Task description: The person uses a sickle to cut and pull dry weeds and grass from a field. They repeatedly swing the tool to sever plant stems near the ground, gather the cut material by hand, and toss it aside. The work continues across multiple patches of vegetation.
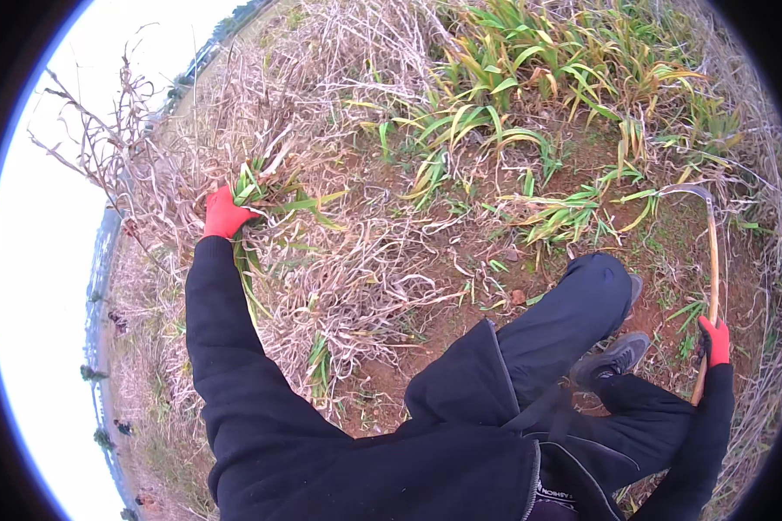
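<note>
My left hand [225, 213], in a red glove, is closed around a bunch of green leaves and dry stalks [251, 185] at the left, its fingers mostly hidden. At the right, my right hand [715, 342], in a red and dark glove, grips the wooden handle of a sickle [713, 260]. The sickle's curved metal blade [689, 188] points left, beside cut-looking green and yellow leaves [570, 211] on the soil. Dry, pale leaves [358, 293] lie in a heap between my left arm and my knee.
Green and yellowing strap-leaved plants [528, 58] grow at the top. Tall dry stalks [111, 130] rise at the upper left, and dry grass [769, 391] borders the right. Reddish bare soil [423, 352] shows near my bent leg [570, 319] and shoe [612, 358]. Small distant figures are at the lower left.
</note>
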The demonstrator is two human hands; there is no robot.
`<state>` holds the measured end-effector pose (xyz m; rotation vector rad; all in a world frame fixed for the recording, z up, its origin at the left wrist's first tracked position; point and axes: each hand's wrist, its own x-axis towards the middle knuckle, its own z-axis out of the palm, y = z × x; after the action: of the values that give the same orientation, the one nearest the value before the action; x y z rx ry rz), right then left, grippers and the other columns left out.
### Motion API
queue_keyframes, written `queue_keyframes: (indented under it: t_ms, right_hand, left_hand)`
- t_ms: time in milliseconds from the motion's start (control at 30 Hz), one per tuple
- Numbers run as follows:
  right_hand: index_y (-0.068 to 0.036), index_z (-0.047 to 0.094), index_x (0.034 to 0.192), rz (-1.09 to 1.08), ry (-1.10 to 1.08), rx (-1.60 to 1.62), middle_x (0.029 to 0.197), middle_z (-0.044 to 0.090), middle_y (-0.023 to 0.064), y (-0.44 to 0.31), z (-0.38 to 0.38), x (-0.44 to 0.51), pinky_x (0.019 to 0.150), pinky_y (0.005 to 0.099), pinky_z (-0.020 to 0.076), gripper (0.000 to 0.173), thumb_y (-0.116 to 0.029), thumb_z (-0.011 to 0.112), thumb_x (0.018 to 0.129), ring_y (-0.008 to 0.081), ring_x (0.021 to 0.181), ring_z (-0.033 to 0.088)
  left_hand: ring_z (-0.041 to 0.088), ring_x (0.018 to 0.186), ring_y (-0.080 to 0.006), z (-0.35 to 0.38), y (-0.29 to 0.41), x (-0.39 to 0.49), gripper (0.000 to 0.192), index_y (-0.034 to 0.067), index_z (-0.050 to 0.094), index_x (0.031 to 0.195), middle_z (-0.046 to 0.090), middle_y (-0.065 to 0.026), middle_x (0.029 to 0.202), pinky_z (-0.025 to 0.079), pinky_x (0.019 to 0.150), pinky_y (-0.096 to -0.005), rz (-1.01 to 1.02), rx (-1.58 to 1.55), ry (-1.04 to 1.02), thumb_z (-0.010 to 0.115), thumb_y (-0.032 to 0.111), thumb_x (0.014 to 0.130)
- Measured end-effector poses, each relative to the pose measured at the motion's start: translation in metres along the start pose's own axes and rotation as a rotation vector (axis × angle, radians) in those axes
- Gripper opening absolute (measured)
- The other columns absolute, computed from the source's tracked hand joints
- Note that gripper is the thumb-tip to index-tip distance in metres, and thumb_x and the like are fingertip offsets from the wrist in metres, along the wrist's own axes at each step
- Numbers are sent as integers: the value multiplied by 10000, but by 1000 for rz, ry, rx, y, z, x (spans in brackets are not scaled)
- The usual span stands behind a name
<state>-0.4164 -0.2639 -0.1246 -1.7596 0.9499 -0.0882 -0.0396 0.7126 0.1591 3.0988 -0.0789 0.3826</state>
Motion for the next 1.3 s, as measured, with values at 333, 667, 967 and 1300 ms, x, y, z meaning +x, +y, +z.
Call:
queue_keyframes:
  t_ms: [333,667,967,1300]
  right_hand:
    - [-134,494,909,41,5,-135,562,448,-5,-38,11,41,330,308,333,321,-351,729,914,145,340,406]
    - [-118,507,894,63,151,-321,568,441,-1,-57,13,39,344,309,347,350,-363,756,884,141,376,421]
    - [-121,490,885,45,111,-349,574,442,0,-113,58,25,350,318,337,335,-344,740,899,153,369,415]
    - [-80,601,1003,-176,46,-391,643,471,-29,-133,91,26,457,264,330,276,-294,742,900,76,500,427]
  left_hand:
    - [508,1294,-351,80,-168,-105,837,92,651,1230,603,-130,1323,275,1160,-505,-243,384,113,930,434,519]
    - [308,1480,-313,291,-138,-210,1104,141,421,1492,331,-62,1604,254,1106,-691,-431,376,-574,926,448,561]
    - [461,1387,-282,366,-156,-248,906,123,438,1477,538,-108,1438,254,1123,-683,-479,54,-610,830,241,668]
    - [607,1228,-336,389,-187,-242,596,155,668,1247,686,-135,1240,435,1043,-521,-487,-221,-801,813,323,693]
